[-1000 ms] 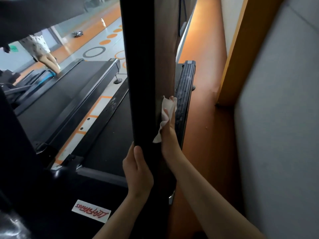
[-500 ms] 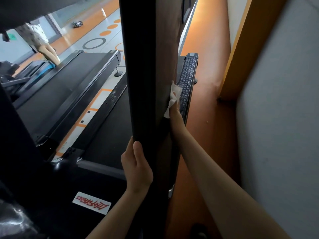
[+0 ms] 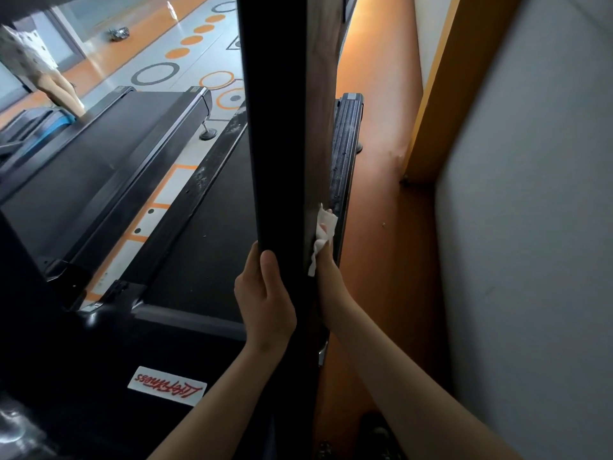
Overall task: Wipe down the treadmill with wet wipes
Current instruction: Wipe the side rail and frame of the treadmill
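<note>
Orange gym floor (image 3: 374, 234) and a grey wall (image 3: 530, 227) fill the right of the frame. At centre rises the upright post (image 3: 275, 127) of the treadmill (image 3: 199, 234). The left hand (image 3: 265, 300) curls round the post's near edge, lower centre. The right hand (image 3: 328, 273) presses the wet wipe (image 3: 323, 232) against the post's right face; whether its thumb pinches the wipe is hidden. The step in hand appears to be wiping the post. The next move likely calls for sliding the wipe along it under steady pressure.

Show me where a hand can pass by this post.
Free: the treadmill belt left of the upright post, and the orange floor between side rail and wall. Crowded: low on the post, where the left grip wraps its edge and the right grip presses the wet wipe to its side.
</note>
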